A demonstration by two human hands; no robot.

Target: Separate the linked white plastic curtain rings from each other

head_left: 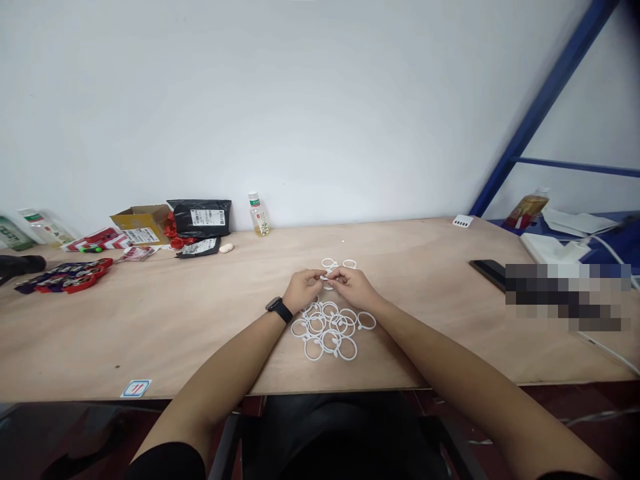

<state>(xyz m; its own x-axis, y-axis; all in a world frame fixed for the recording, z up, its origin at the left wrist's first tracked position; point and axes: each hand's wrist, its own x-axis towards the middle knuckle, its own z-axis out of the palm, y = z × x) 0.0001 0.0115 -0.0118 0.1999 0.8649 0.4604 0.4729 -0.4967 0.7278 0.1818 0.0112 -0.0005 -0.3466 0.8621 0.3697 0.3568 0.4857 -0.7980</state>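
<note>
Both of my hands meet above the wooden table [200,313], their thumbs and fingertips pinched close together. Between them is a small white plastic ring [328,288], partly covered by the fingers. My left hand [303,289] grips it from the left, with a black watch [279,309] on that wrist. From the other side my right hand [355,287] pinches it with curled fingers. A few more white rings [350,264] lie just beyond the hands. Nearer to me is a loose, overlapping pile of white rings [330,331], several with a small knob on the rim.
Along the wall stand a clear bottle [259,217], a black parcel [203,217] and an open cardboard box [141,223]. Red and purple packets [70,275] lie at left. At right are a phone [487,272], a white multi-port block [463,221] and a cable [605,350].
</note>
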